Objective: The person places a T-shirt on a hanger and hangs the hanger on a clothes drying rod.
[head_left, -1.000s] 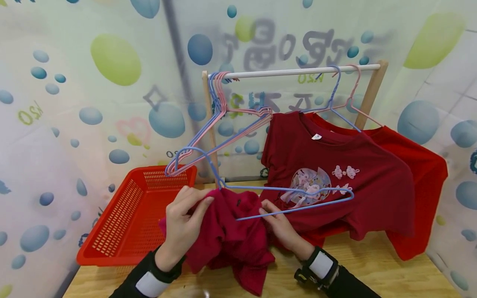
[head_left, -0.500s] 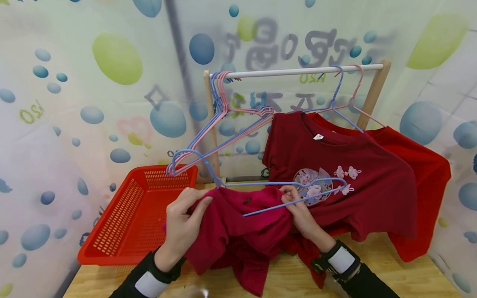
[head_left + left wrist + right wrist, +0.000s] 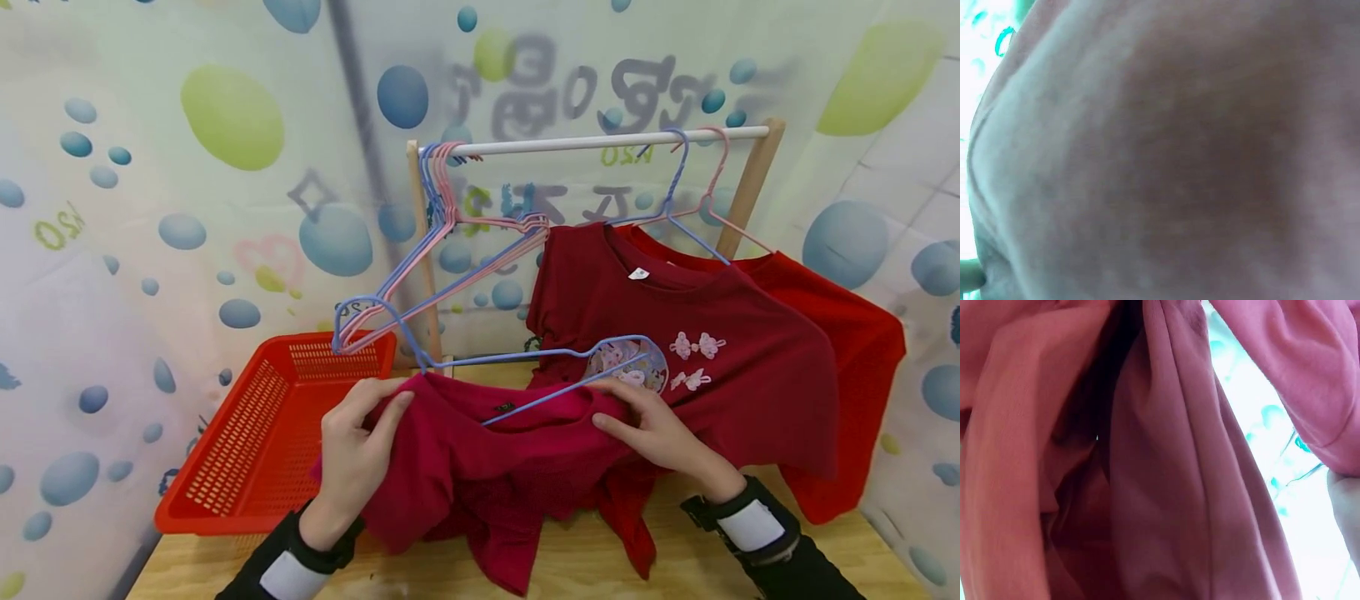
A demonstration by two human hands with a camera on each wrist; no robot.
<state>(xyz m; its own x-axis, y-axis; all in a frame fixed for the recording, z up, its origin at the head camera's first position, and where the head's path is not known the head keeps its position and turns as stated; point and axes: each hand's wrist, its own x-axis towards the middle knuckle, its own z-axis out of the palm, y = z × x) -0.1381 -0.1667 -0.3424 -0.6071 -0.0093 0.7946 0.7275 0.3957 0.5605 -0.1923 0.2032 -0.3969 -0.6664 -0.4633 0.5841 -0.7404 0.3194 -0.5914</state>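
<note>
A crimson knit top (image 3: pixel 517 467) hangs bunched between my hands in the head view, its neckline stretched wide with a small dark label inside. My left hand (image 3: pixel 356 454) pinches its left shoulder close below the hook of a blue hanger (image 3: pixel 517 357). The hanger's left part is hidden inside the top, while its right arm sticks out above the neckline. My right hand (image 3: pixel 660 425) pinches the right side of the neckline between thumb and fingers, near that arm's end. Folds of cloth (image 3: pixel 1166 456) fill much of the right wrist view. The left wrist view is a close blur.
Behind stands a rack with a white rail (image 3: pixel 570 144). Pink and blue hangers (image 3: pixel 442 242) crowd its left end. A dark red T-shirt (image 3: pixel 757 367) and a brighter red garment (image 3: pixel 862 358) hang at right. A red plastic basket (image 3: pixel 285 450) sits left on the wooden table (image 3: pixel 697 550).
My right hand has moved right, pulling the neckline from bunched to wide. The hanger's free arm has swung left and up slightly. My left hand keeps its hold, shifted slightly left.
</note>
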